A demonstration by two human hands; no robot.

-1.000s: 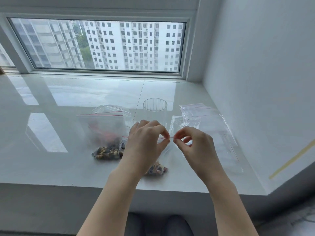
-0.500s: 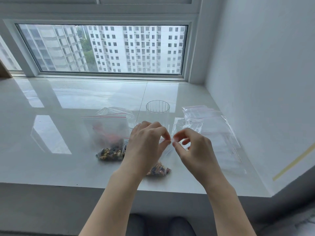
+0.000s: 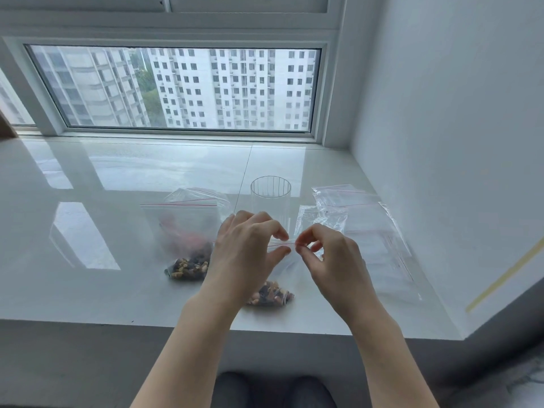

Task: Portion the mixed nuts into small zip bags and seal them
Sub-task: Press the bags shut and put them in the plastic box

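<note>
**Both hands pinch the zip strip**

Head view: the left hand and right hand, backs up and forearms reaching in from below, pinch the red zip line of a small zip bag between thumb and forefinger. It hangs upright, its nuts resting on the white sill, before a clear cup.

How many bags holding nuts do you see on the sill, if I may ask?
2: one bag stands left of the left hand; the other bag is pinched by both hands. More may lie hidden.
</note>
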